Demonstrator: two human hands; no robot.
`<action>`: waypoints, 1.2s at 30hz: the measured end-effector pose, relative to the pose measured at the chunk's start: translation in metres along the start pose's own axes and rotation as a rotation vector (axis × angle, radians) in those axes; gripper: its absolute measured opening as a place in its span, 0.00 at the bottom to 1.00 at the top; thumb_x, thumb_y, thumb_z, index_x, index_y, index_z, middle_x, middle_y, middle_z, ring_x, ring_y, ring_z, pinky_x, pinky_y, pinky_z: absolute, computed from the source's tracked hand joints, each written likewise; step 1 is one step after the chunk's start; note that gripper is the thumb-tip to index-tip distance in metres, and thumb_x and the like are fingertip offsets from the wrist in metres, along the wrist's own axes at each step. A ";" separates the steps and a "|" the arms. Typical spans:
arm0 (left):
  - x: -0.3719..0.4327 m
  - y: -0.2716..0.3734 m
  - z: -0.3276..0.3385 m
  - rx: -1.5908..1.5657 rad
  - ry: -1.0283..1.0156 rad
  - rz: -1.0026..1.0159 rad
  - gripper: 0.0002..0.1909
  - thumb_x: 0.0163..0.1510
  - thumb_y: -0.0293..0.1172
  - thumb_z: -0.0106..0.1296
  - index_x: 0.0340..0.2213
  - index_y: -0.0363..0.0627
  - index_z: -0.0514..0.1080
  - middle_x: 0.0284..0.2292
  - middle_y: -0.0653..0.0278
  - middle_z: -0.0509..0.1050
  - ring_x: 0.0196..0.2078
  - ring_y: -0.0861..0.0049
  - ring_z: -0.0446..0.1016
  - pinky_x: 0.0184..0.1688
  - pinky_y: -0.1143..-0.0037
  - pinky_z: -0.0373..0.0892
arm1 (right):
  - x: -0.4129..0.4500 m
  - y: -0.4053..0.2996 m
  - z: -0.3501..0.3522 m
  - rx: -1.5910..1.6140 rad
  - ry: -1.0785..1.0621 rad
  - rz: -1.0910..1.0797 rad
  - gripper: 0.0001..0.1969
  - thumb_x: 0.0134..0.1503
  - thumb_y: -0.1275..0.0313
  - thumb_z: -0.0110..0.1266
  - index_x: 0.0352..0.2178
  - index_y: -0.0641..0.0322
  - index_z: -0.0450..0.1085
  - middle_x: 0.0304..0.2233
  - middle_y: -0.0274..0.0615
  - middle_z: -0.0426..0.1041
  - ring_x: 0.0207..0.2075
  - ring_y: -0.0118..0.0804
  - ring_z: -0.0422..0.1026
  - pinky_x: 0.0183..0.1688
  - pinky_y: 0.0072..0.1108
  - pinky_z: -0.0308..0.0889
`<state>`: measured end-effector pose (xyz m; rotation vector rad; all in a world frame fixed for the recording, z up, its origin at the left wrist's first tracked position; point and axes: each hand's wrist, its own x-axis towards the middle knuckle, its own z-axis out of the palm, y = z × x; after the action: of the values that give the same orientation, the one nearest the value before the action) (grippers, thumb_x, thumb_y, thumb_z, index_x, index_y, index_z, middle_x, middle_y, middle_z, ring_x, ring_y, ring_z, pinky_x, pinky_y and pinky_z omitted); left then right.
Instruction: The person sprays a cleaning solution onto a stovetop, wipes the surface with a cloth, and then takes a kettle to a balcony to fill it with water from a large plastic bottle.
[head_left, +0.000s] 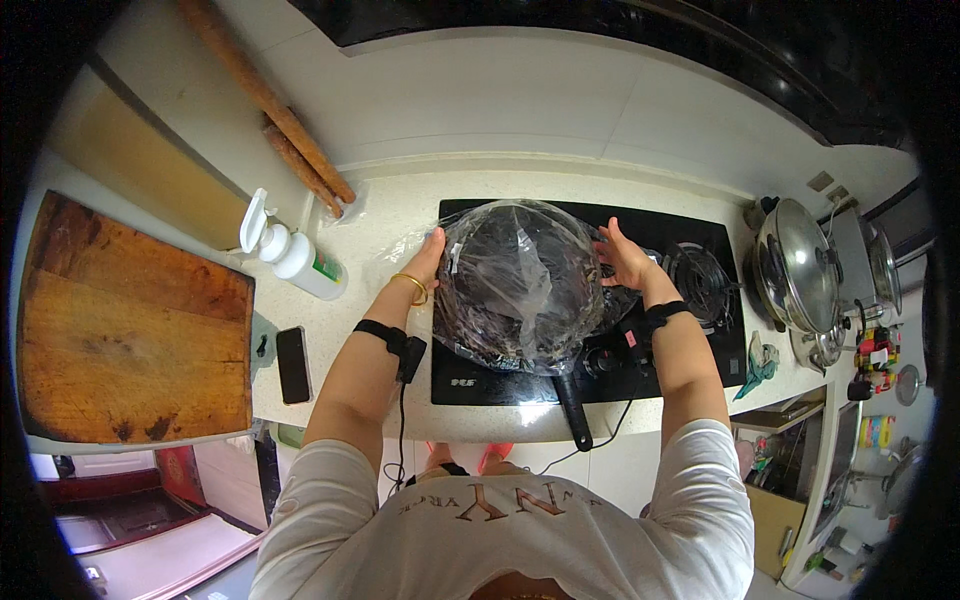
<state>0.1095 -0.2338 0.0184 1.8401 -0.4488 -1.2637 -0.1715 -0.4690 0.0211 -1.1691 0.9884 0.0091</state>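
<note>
A black frying pan (573, 412) sits on the left part of a black glass gas cooktop (495, 394), its handle pointing toward me. Clear plastic film (536, 262) covers the pan's round top, wrinkled and shiny, with loose film spreading past the left rim. My left hand (426, 262) lies against the film at the pan's left edge; whether its fingers pinch the film is hidden. At the right edge, my right hand (626, 259) has its thumb raised and fingers apart, close to the film. Any contact there is unclear.
A bare burner grate (701, 281) and a lidded steel wok (799, 262) stand to the right, near a crumpled green cloth (761, 367). Leftward are a white spray bottle (304, 262), a phone (293, 365) and a wooden cutting board (139, 330). A cable (611, 435) hangs by the counter edge.
</note>
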 end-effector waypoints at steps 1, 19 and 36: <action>-0.002 0.003 0.000 -0.016 -0.023 -0.017 0.41 0.47 0.68 0.23 0.56 0.58 0.39 0.55 0.64 0.49 0.57 0.69 0.47 0.53 0.64 0.52 | 0.000 -0.001 -0.005 -0.002 0.001 0.001 0.47 0.42 0.31 0.27 0.57 0.47 0.35 0.59 0.44 0.38 0.59 0.44 0.38 0.51 0.46 0.43; -0.007 0.024 0.031 0.670 -0.006 0.699 0.44 0.40 0.56 0.51 0.54 0.47 0.49 0.54 0.46 0.47 0.57 0.51 0.43 0.56 0.64 0.47 | -0.033 -0.069 0.113 -1.362 -0.062 -0.604 0.38 0.37 0.50 0.58 0.52 0.41 0.55 0.57 0.43 0.44 0.58 0.50 0.41 0.56 0.44 0.39; 0.031 -0.036 -0.011 0.221 0.195 0.681 0.31 0.53 0.48 0.38 0.51 0.39 0.53 0.52 0.48 0.54 0.55 0.62 0.52 0.55 0.73 0.51 | -0.046 -0.016 0.023 -0.359 0.179 -0.394 0.36 0.51 0.40 0.27 0.56 0.48 0.44 0.57 0.46 0.43 0.58 0.50 0.42 0.55 0.42 0.39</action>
<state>0.1267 -0.2291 -0.0270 1.7385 -1.0312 -0.5833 -0.1760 -0.4369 0.0640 -1.7045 0.9191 -0.2444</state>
